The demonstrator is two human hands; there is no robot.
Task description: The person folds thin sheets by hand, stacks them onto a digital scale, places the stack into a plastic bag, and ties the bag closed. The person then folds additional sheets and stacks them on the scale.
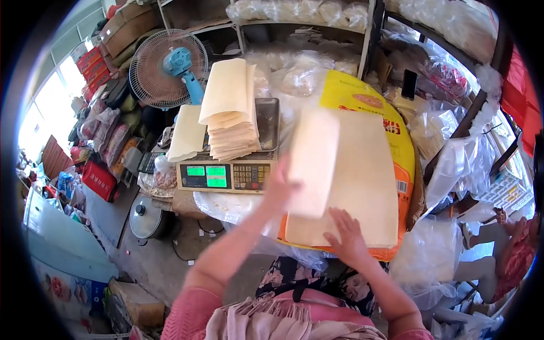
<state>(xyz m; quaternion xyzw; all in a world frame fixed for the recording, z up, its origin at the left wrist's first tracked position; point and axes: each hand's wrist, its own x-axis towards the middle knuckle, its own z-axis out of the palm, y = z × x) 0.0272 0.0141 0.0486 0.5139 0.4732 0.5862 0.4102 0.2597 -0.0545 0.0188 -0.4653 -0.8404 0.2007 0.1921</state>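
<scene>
My left hand (280, 184) is closed on the left edge of a folded cream sheet (314, 161), which is blurred by motion. Beneath and to the right of it lies a flat stack of cream sheets (365, 175) on a yellow and orange bag (405, 164). My right hand (347, 233) rests with its fingers spread on the near edge of this stack. Left of the bag, a scale (226, 176) with lit green displays carries a pile of folded cream sheets (232, 124).
A blue fan (178, 61) stands behind the scale. On the floor at the left is a lidded pot (146, 215). Shelves with plastic-wrapped goods (300, 12) line the back. A phone (408, 84) is at the back right; another person's legs (481, 260) show at the right edge.
</scene>
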